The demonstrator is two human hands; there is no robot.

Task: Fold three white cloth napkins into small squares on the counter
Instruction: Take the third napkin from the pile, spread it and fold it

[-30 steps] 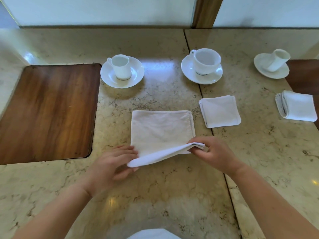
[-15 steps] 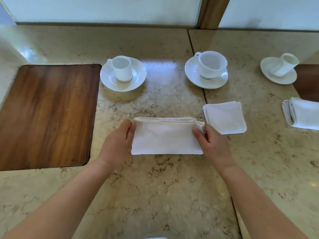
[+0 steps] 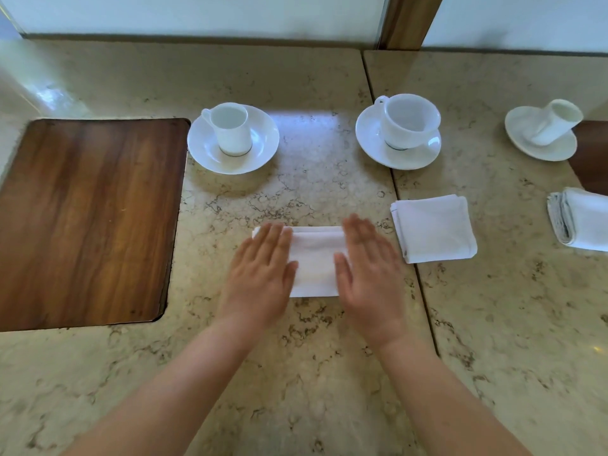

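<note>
Both hands, the left hand (image 3: 263,268) and right hand (image 3: 365,268), press flat with straight fingers on the third napkin (image 3: 314,261) at tabletop (image 3: 312,373) centre, so next probably comes a fold toward 3 o'clock.

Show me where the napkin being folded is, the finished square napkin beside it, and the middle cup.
napkin being folded (image 3: 314,261), head view, bare middle between the hands
finished square napkin (image 3: 434,228), head view, top face
middle cup (image 3: 411,121), head view, bowl
</note>
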